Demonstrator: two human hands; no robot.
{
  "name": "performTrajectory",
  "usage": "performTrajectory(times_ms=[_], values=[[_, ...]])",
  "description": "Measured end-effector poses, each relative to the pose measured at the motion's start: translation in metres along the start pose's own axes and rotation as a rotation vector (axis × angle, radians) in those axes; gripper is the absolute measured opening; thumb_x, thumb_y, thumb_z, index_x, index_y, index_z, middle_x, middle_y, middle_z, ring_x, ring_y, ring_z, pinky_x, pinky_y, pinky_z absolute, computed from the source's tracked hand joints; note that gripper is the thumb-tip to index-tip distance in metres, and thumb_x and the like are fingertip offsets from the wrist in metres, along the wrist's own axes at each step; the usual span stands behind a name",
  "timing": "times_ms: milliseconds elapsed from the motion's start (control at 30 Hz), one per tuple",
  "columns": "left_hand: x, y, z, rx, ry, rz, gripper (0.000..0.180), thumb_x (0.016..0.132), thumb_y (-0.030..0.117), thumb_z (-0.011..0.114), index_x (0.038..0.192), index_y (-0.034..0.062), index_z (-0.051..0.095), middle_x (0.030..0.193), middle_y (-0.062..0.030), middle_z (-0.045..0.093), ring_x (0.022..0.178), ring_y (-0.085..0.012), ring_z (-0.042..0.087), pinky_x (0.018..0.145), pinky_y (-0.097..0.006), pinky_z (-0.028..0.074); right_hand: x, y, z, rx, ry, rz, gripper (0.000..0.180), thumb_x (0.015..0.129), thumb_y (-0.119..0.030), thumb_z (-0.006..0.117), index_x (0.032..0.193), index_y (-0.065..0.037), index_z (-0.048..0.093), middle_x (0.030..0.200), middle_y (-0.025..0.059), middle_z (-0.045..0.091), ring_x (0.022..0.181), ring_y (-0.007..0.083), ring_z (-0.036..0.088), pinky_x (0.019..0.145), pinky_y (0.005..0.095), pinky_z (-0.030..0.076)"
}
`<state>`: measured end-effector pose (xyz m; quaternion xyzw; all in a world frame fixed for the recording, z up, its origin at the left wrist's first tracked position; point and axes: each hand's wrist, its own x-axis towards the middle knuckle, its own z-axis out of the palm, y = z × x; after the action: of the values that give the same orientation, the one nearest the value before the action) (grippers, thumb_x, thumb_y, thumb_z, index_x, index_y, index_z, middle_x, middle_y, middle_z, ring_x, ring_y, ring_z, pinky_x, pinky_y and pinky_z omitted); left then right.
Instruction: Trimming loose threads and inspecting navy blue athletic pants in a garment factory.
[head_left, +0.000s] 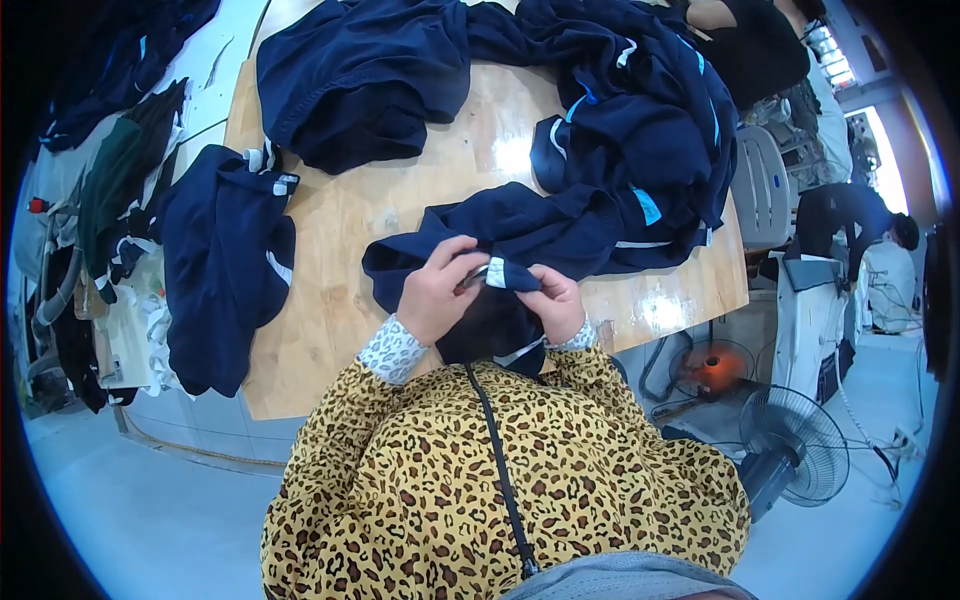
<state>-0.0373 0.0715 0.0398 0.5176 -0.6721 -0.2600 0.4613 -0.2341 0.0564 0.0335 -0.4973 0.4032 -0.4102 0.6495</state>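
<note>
A navy garment (pixel 510 220) lies at the near edge of the table, partly hanging over it toward me. My right hand (pixel 557 304) pinches a folded edge of this garment, beside a small white label (pixel 495 271). Close to the label's other side, my left hand (pixel 437 290) is closed with its fingers curled round a small dark metal tool (pixel 476 278). It resembles thread snips, though the fingers hide most of it. Both hands are raised just in front of my body, nearly meeting at the label.
More navy garments lie on the wooden table (pixel 330 290): one pile (pixel 365 80) far left, a heap (pixel 650 120) far right, one piece (pixel 220 270) at the left edge. A standing fan (pixel 795 445) and a grey chair (pixel 762 185) are at right. Other people work beyond.
</note>
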Motion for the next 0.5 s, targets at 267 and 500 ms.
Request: performTrajectory(times_ms=[267,500], values=[[-0.013,-0.006,-0.007,0.138,0.167,0.436,0.032,0.054,-0.007,0.066,0.086,-0.0011,0.062,0.087,-0.0130,0.062,0.068,-0.0278,0.061,0.057,-0.032,0.051,-0.004,-0.006,0.000,-0.919,0.513,-0.771,0.031,0.058,0.008,0.063,0.086,-0.004,0.063,0.083,0.0108,0.054,0.072,0.0244,0.056,0.060,0.0303,0.047],[-0.033,-0.019,-0.006,0.195,0.242,0.460,0.033,0.052,-0.005,0.066,0.085,-0.0009,0.062,0.088,-0.0125,0.061,0.068,-0.0287,0.059,0.058,-0.034,0.050,-0.005,-0.001,-0.001,-0.894,0.491,-0.795,0.031,0.058,0.009,0.063,0.087,-0.004,0.063,0.086,0.0107,0.055,0.075,0.0255,0.056,0.064,0.0318,0.048]])
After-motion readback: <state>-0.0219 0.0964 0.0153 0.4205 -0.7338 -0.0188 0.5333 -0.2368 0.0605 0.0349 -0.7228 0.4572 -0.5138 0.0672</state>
